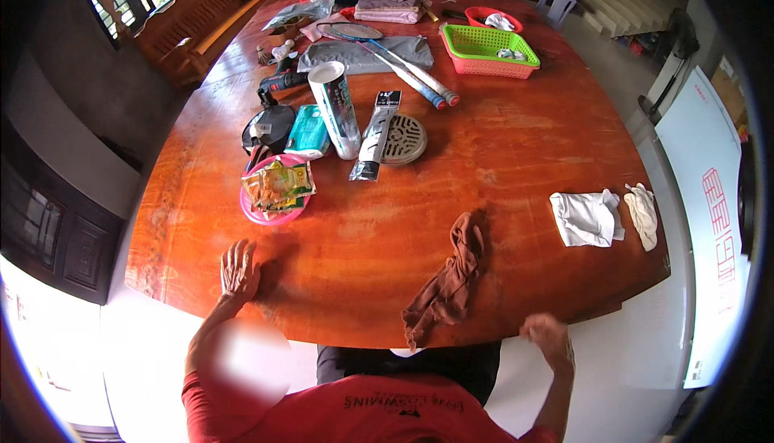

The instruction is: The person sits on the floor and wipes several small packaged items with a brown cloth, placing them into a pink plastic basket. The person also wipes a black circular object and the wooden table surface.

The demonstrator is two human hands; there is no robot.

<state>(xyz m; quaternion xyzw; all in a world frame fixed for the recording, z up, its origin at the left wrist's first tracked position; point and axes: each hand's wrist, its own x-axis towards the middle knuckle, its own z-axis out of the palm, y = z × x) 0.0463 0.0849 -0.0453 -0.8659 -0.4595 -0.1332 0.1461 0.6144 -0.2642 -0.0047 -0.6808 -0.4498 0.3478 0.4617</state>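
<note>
My left hand (239,272) lies flat on the wooden table, fingers stretched out and holding nothing. Just beyond it is a round pink dish (275,218) with snack packets (279,185) in it. My right hand (548,336) is at the table's near edge on the right, its fingers curled in with nothing visible in them. Between my hands, a crumpled brown cloth (448,286) stretches toward the near edge, nearer the right hand. Folded white cloth (587,219) lies farther right, beside a cream-coloured glove-like cloth (642,216).
Mid-table stand a tall tube (335,112), a teal pack (309,132), a black-and-white package (376,137) and a round slotted grate (404,139). Behind lie a power drill (284,81), badminton rackets (403,72), a green basket (490,44) and folded cloths (389,0). A whiteboard (705,225) leans at right.
</note>
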